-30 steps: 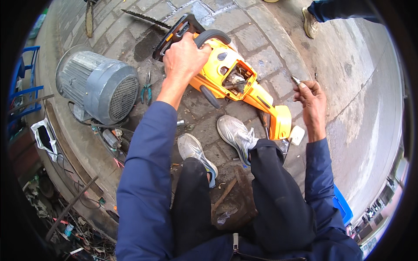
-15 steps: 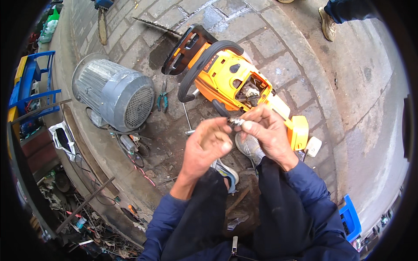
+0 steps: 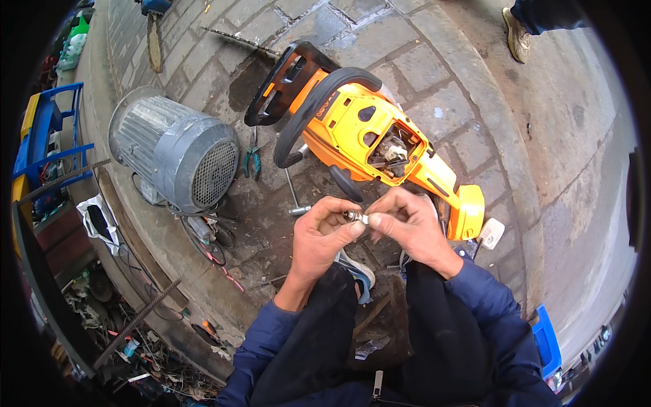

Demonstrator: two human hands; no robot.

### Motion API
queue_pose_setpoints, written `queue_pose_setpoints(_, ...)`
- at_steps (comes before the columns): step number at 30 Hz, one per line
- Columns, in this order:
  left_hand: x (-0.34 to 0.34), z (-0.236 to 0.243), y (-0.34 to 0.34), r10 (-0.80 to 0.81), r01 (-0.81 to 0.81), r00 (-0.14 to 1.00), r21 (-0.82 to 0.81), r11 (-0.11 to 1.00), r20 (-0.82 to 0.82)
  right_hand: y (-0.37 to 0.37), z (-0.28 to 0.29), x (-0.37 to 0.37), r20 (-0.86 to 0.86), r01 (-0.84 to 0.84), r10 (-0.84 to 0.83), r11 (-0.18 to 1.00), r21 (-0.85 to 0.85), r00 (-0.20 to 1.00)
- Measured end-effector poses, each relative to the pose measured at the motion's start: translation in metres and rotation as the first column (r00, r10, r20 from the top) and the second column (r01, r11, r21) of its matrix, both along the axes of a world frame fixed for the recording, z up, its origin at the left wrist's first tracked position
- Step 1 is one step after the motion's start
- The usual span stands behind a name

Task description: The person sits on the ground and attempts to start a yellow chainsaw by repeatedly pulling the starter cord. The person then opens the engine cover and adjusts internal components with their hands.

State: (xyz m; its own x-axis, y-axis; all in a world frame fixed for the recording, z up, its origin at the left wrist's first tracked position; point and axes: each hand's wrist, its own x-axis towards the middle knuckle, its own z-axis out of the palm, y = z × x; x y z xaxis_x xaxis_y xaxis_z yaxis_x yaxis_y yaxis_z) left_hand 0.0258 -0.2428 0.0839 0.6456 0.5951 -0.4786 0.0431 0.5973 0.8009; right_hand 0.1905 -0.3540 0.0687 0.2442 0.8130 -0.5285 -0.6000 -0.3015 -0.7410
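Observation:
An orange chainsaw body (image 3: pixel 366 136) with a black handle lies on the paving stones, its top cover off and the inner parts showing. In front of it, above my knees, my left hand (image 3: pixel 322 241) and my right hand (image 3: pixel 410 230) meet. Together their fingertips pinch a small metal part (image 3: pixel 354 216), white at one end, that looks like a spark plug. Both sleeves are dark blue.
A grey electric motor (image 3: pixel 173 152) lies to the left on the kerb. Green-handled pliers (image 3: pixel 252 159) and a T-shaped metal wrench (image 3: pixel 293 197) rest between it and the saw. Blue frames (image 3: pixel 41 146) and scrap crowd the left. Another person's shoe (image 3: pixel 519 34) shows top right.
A second ago my left hand gripped the saw's handle and my right hand held the small part out to the right. Both hands then came together on the part, where they remain.

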Motion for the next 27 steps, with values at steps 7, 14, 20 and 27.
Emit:
queue_pose_setpoints(7, 0.012, 0.011, 0.014, -0.019, 0.046, 0.983, 0.146, 0.988, -0.183, 0.006, -0.020, 0.032, 0.729, 0.099, 0.220, 0.925, -0.367, 0.649)
queue_pose_setpoints(14, 0.029, 0.005, 0.034, -0.061, 0.112, 0.975, 0.239, 0.965, -0.213, 0.003, -0.042, 0.025, 0.848, 0.069, 0.193, 0.963, -0.259, 0.494)
queue_pose_setpoints(20, 0.055, 0.003, 0.040, -0.182, 0.291, 0.934, 0.357, 0.888, -0.309, -0.010, -0.060, 0.017, 0.900, 0.059, -0.041, 0.998, 0.017, 0.433)
queue_pose_setpoints(27, 0.068, -0.011, 0.030, -0.310, 0.432, 0.878, 0.323, 0.842, -0.365, -0.015, -0.069, 0.018, 0.858, 0.088, -0.096, 0.994, 0.059, 0.504)
